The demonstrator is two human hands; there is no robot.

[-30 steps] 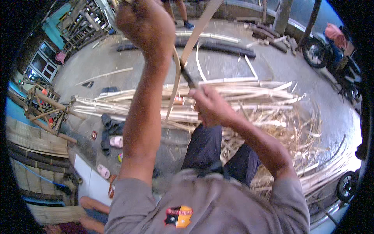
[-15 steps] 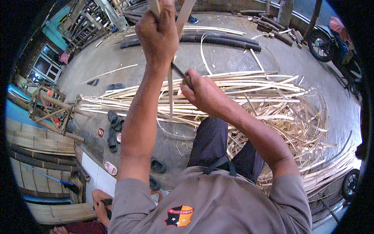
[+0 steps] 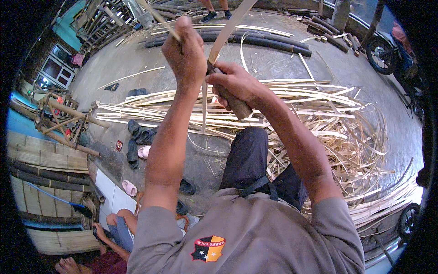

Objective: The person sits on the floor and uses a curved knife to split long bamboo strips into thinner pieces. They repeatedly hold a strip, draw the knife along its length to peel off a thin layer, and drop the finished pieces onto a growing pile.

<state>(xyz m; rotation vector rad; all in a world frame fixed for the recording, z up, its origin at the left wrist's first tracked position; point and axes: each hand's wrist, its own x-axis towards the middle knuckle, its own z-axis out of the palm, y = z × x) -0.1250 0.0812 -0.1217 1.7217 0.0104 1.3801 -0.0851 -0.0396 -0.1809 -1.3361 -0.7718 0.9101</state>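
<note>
My left hand (image 3: 185,55) is raised ahead of me, closed on a pale bamboo strip. One length (image 3: 157,18) of the bamboo slants up and left out of that fist; another, a wider strip (image 3: 230,29), curves up to the right, and a narrow end (image 3: 204,112) hangs below. Close beside the left wrist, my right hand (image 3: 235,82) grips a knife by its thick brown wooden handle (image 3: 238,105). The knife's neck meets the bamboo between my hands. Most of its blade is hidden.
Long bamboo strips (image 3: 150,111) and a heap of curled shavings (image 3: 337,146) lie across the floor before my knees. Dark poles (image 3: 269,43) lie farther off, near a person's feet (image 3: 209,16). Sandals (image 3: 132,153) and a seated person (image 3: 121,228) are at left; a motorbike (image 3: 383,55) stands right.
My right hand and the knife have moved up against my left wrist, and the handle has swung into view. The bamboo lengths above my hands stand farther apart. My view has shifted slightly.
</note>
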